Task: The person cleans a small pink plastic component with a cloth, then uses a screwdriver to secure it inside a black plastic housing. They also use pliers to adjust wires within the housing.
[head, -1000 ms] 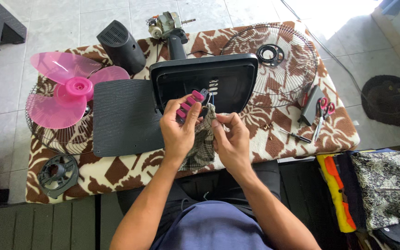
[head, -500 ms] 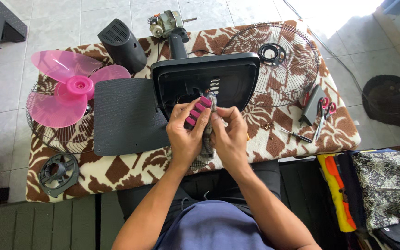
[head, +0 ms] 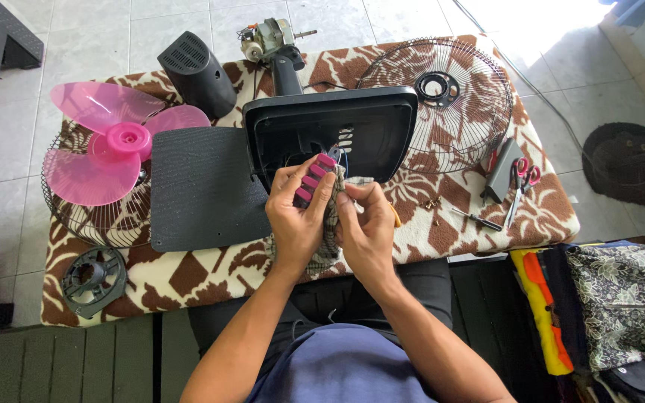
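Note:
My left hand [head: 298, 216] grips a small switch block with a row of pink push buttons [head: 315, 179], held over the table's front middle. My right hand [head: 367, 227] pinches a patterned cloth [head: 335, 200] against the block's side. Thin wires run from the block up into the open black fan base [head: 330, 127] just behind my hands. The fan motor [head: 266, 37] on its black neck sticks out past the base at the table's far edge.
A brown-and-cream patterned cover [head: 210, 272] lies over the table. A black base plate [head: 199, 186], pink fan blade [head: 117, 142] on a wire grille, black motor cover [head: 197, 69] and ring [head: 92, 277] are left. Another grille [head: 442, 97], red-handled scissors [head: 520, 179], screwdriver [head: 479, 220], screws are right.
Both hands have closed in together and turned the pink-button block a little, with the right hand's fingers now pressing the cloth against it. Everything else on the table is unchanged.

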